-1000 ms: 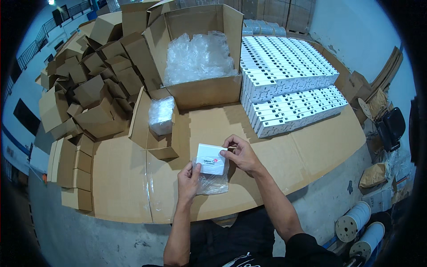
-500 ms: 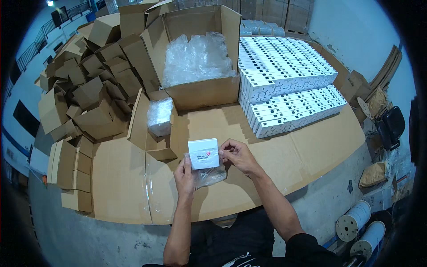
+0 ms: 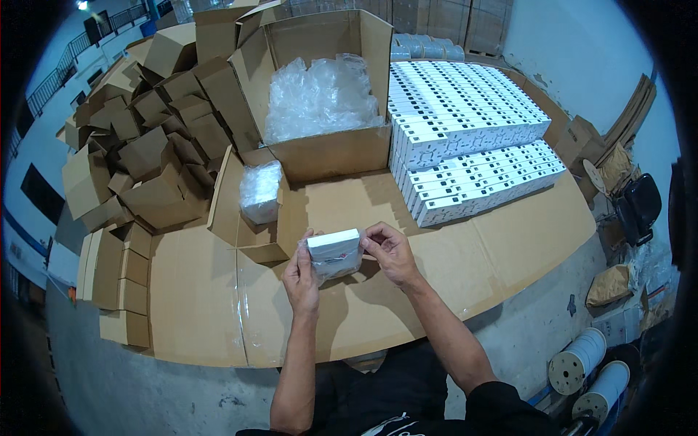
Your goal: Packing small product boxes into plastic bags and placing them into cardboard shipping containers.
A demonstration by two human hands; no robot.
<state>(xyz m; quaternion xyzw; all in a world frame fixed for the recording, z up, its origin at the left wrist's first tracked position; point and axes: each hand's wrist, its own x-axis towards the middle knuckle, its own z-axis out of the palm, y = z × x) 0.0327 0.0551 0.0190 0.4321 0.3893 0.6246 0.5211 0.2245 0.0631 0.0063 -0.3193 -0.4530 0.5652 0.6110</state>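
A small flat white box (image 3: 334, 241) sits in a clear plastic bag (image 3: 340, 269), held above the cardboard table top. My left hand (image 3: 299, 279) grips the box and bag along the left side, with the thumb in front. On the right, the fingers of my right hand (image 3: 392, 256) pinch the bag's edge near the box's upper corner. Just beyond my left hand stands an open cardboard carton (image 3: 267, 251), holding plastic-wrapped white packs (image 3: 260, 190) in its far part. The box's top edge faces up, and its front is partly hidden by bag and glare.
Stacked white boxes (image 3: 472, 138) fill the back right. A large open carton (image 3: 327, 154) holds a heap of clear plastic bags (image 3: 323, 98). Many open brown cartons (image 3: 156, 174) pile up at left, with smaller cardboard boxes (image 3: 133, 291) at the table's left edge. Cable spools (image 3: 578, 361) stand on the floor.
The white box has tilted so its top edge now faces up, and it sits deeper in the bag. The bag has been drawn up around it, with both hands still on it.
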